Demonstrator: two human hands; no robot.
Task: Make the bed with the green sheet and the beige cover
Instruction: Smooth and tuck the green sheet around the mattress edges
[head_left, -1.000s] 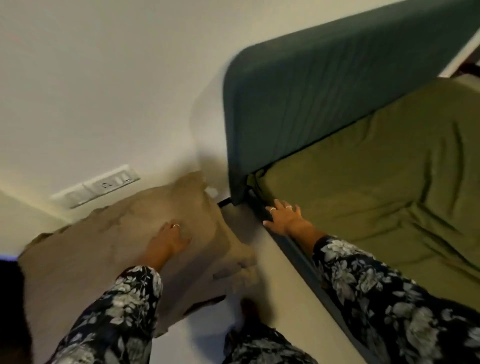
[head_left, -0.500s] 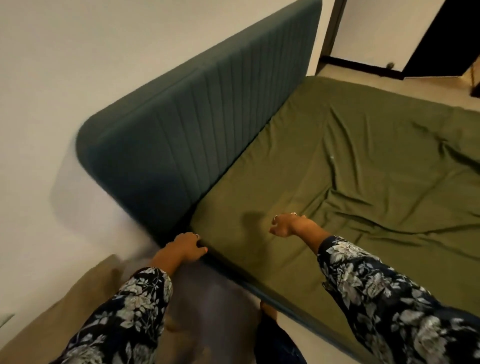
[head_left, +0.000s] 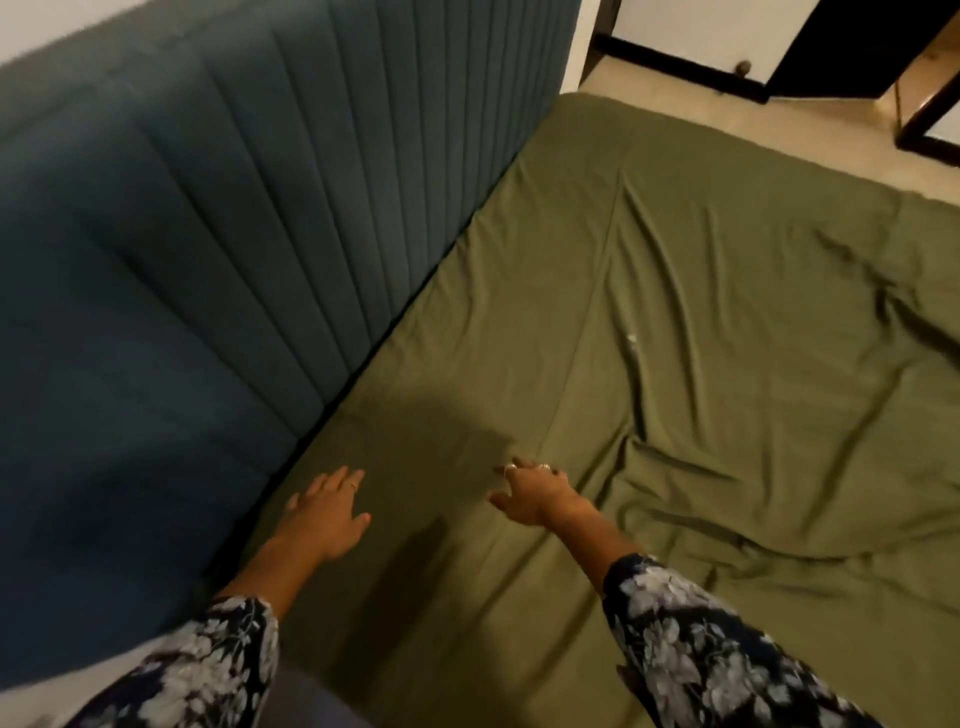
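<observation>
The green sheet (head_left: 649, 322) covers the mattress, with long wrinkles running across its right and near parts. My left hand (head_left: 327, 512) lies flat on the sheet close to the headboard corner, fingers spread, holding nothing. My right hand (head_left: 532, 493) hovers over or rests on the sheet a little to the right, fingers apart and empty, just left of a bunched fold. The beige cover is out of view.
A tall dark teal padded headboard (head_left: 208, 249) runs along the left side of the bed. Beyond the far edge of the bed lie pale floor (head_left: 737, 117), a white wall with dark skirting, and dark furniture legs (head_left: 919, 119) at the top right.
The view has swung from the floor beside the bed onto the mattress. My left hand left the beige cover, passed the bed corner and now lies on the sheet; my right hand opened.
</observation>
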